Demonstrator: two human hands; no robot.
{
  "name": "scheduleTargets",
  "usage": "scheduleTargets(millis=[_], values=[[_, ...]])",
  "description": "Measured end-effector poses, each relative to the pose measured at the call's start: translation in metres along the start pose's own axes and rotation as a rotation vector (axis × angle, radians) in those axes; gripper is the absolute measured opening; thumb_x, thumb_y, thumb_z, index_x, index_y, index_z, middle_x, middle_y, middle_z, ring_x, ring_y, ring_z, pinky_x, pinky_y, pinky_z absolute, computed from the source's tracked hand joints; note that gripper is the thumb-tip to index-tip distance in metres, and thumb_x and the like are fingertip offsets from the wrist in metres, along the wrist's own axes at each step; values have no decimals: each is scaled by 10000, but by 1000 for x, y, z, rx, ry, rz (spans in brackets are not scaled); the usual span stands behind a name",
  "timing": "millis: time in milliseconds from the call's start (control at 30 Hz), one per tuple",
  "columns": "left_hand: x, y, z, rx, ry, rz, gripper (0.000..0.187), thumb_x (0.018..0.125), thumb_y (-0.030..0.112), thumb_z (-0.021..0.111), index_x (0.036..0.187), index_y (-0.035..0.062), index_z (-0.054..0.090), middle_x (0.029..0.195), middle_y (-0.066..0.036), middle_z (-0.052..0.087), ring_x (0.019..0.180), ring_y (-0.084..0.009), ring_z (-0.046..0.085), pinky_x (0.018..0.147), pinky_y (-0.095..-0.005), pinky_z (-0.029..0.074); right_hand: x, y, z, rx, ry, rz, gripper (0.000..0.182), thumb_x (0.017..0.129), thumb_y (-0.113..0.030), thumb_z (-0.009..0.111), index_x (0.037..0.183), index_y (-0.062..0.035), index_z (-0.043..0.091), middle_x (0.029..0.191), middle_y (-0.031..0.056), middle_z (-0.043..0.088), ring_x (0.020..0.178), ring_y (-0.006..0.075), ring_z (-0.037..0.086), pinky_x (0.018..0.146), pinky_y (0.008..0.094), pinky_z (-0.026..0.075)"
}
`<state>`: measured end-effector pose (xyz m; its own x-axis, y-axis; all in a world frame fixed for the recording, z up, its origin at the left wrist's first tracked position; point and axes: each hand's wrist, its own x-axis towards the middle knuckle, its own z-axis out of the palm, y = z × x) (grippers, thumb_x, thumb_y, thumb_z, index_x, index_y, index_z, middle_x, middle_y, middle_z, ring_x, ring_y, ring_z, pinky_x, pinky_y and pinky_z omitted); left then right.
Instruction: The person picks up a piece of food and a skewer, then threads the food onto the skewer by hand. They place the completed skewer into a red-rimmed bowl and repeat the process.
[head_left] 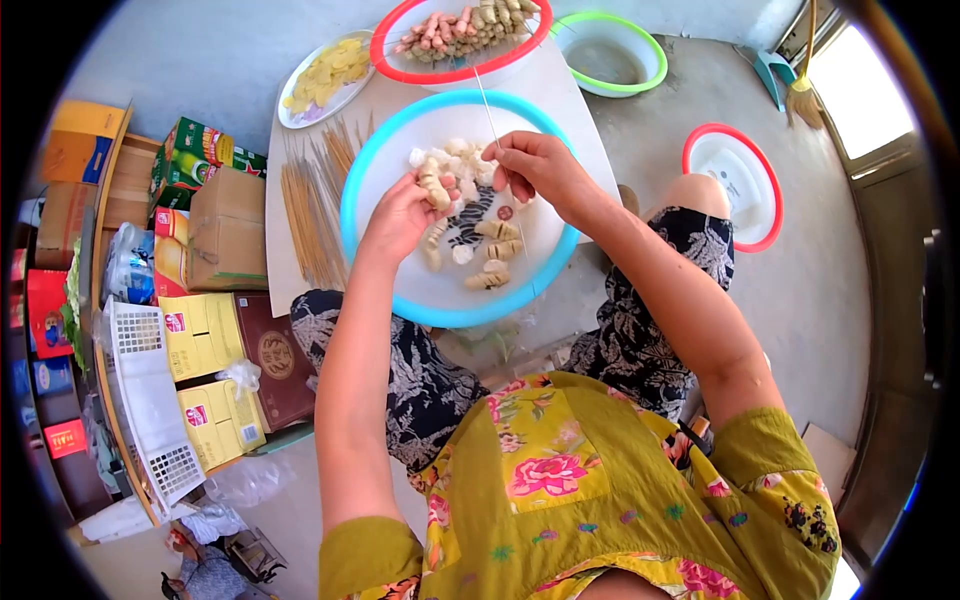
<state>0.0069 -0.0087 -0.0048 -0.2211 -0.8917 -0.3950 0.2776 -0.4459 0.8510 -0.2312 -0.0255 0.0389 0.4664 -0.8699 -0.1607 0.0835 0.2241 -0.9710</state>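
A wide white basin with a blue rim (358,200) stands on the table in front of me. Over it, my left hand (398,212) pinches a beige, scored food roll (432,186) between thumb and fingers. My right hand (545,172) is closed on a thin skewer (486,105), whose long end slants up and away over the red-rimmed basin. The two hands are apart. Below them in the basin lie more scored rolls (488,277) and several whitish, rounded food pieces (456,162).
Loose skewers (308,225) lie left of the basin. Behind are a plate of yellow slices (330,75) and a red-rimmed basin (385,66) of pink and beige skewered food. A green-rimmed basin (655,75) and another red-rimmed basin (770,215) stand right. Boxes (228,228) crowd the left.
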Motion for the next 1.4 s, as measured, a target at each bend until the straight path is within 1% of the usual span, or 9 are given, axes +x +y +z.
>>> scheduleTargets(millis=[67, 100, 200, 233, 333, 400, 533, 833, 1400], values=[[-15, 23, 13, -260, -10, 137, 341, 943, 188, 441, 1249, 36, 447, 1106, -127, 568, 889, -221, 573, 832, -366, 487, -1, 0, 1, 13, -13, -7, 195, 959, -142, 446, 1015, -10, 579, 696, 16, 573, 532, 56, 447, 507, 195, 371], [-13, 26, 7, -259, -7, 145, 341, 943, 188, 441, 1249, 36, 447, 1106, -127, 568, 889, -221, 573, 832, -366, 487, -2, 0, 3, 24, -22, -3, 200, 961, -148, 446, 1024, -11, 577, 694, 14, 570, 535, 56, 448, 508, 194, 371], [0, 28, -13, -393, -11, 247, 366, 998, 337, 372, 1201, 48, 468, 961, -92, 546, 829, -202, 524, 759, -338, 471, -1, 3, 7, -1, -39, -33, 210, 963, -151, 436, 1037, -4, 567, 616, 12, 537, 477, 61, 448, 453, 207, 378], [4, 26, -18, -396, -9, 256, 366, 998, 337, 372, 1201, 48, 468, 961, -92, 546, 829, -202, 524, 759, -338, 471, -1, 5, 10, -7, -53, -51, 209, 959, -138, 433, 1037, 7, 560, 585, 21, 526, 447, 67, 461, 410, 217, 386], [10, 20, -29, -463, 7, 302, 333, 996, 336, 378, 1157, 64, 485, 940, -80, 542, 824, -200, 517, 752, -334, 461, -5, 7, 23, -25, -74, -18, 198, 952, -137, 454, 1020, -1, 580, 551, -10, 484, 445, 52, 429, 425, 213, 352], [10, 17, -28, -524, 134, 325, 309, 997, 332, 375, 1117, 72, 492, 933, -72, 544, 829, -202, 514, 759, -344, 457, -7, 11, 32, -109, -113, -10, 202, 955, -164, 475, 1046, -36, 603, 544, -45, 435, 454, 25, 394, 424, 186, 294], [16, 18, -29, -604, 147, 365, 300, 998, 329, 372, 1097, 74, 495, 919, -68, 547, 832, -202, 515, 773, -355, 452, -12, 16, 44, -166, -185, -40, 176, 942, -118, 471, 1008, -27, 606, 549, -43, 447, 467, 35, 411, 449, 215, 357], [23, 13, -24, -688, 174, 425, 302, 1001, 328, 360, 1079, 74, 503, 889, -67, 550, 814, -201, 513, 784, -363, 441, -12, 19, 54, -159, -193, 39, 177, 937, -134, 482, 1007, -25, 603, 612, -44, 454, 489, 41, 412, 447, 222, 351], [24, 9, -16, -750, 185, 450, 315, 997, 322, 368, 1091, 48, 492, 883, -82, 547, 812, -212, 517, 807, -372, 443, -9, 19, 57, -215, -174, 65, 197, 939, -127, 451, 1025, -35, 602, 567, -54, 420, 474, 33, 403, 452, 201, 356]])
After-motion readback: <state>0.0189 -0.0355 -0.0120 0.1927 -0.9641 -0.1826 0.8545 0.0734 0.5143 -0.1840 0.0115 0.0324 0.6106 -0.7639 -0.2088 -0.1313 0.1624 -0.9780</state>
